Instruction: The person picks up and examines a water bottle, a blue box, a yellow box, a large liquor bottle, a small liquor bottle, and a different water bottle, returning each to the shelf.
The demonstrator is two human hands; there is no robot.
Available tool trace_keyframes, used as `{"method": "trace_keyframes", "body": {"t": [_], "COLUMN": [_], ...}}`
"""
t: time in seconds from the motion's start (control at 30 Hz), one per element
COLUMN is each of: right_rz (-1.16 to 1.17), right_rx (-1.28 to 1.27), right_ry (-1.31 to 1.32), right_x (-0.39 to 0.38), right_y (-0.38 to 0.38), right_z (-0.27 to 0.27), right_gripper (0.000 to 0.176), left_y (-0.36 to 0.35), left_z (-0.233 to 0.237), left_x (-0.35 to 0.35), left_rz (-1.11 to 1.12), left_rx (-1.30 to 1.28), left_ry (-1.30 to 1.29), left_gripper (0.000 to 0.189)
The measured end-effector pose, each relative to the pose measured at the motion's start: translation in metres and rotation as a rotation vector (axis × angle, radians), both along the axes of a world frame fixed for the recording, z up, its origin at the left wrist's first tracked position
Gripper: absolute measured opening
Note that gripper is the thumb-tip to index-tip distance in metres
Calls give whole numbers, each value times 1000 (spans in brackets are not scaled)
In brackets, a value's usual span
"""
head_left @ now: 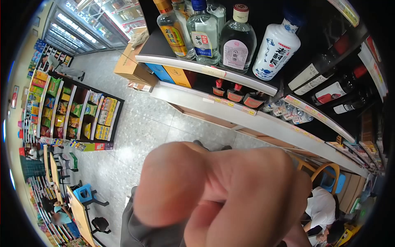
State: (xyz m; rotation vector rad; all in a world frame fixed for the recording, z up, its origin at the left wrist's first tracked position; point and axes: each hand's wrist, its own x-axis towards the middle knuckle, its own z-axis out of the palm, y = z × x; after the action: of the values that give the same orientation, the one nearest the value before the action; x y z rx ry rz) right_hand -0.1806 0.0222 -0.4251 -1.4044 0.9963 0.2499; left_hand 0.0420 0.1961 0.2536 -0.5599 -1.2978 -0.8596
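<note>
A large, blurred hand fills the lower middle of the head view, very close to the camera. It looks like my right hand [247,185], with bent fingers and what seems to be the thumb at the left. The fingers are curled closed, and anything inside them is hidden. I do not see my left hand. Beyond the hand, a shelf holds a white-and-blue bottle [276,51], a clear bottle with a pink label [238,45], a clear bottle with a blue cap [203,35] and a bottle with a yellow label [175,35]. Dark grey clothing [142,224] shows below.
Wine bottles [329,92] lie tilted on the right-hand shelves. Small red-capped bottles [234,94] stand on the lower shelf. Cardboard boxes [133,68] sit at the shelf's end. Across the floor stand a snack rack [84,109], a blue stool [84,193] and a person in white [323,206].
</note>
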Motion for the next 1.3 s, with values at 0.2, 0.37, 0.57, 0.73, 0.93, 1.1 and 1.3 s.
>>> {"method": "trace_keyframes", "body": {"t": [0.2, 0.37, 0.57, 0.73, 0.93, 1.1, 1.3], "right_rz": [37, 98, 161, 187, 197, 176, 122], "right_rx": [-15, -28, -53, -58, -56, -46, -60], "right_ry": [-6, -12, -33, -47, -60, -26, 20], "right_x": [20, 38, 64, 81, 89, 71, 38], "right_y": [4, 16, 15, 24, 31, 29, 7], "right_z": [16, 27, 48, 66, 72, 63, 57], "right_gripper": [28, 27, 27, 27, 27, 26, 26], "left_y": [-2, -1, -2, 0, 1, 5, 18], "left_z": [0, 1, -3, -5, -5, -14, -46], "left_x": [4, 5, 6, 8, 8, 9, 38], "left_rz": [-1, 12, 18, 16, 13, 10, 22], "left_rx": [-27, -31, -36, -46, -69, -82, 46], "left_ry": [-29, -41, -43, -37, -37, -16, 277], "left_gripper": [42, 42, 42, 42, 42, 43, 43]}}
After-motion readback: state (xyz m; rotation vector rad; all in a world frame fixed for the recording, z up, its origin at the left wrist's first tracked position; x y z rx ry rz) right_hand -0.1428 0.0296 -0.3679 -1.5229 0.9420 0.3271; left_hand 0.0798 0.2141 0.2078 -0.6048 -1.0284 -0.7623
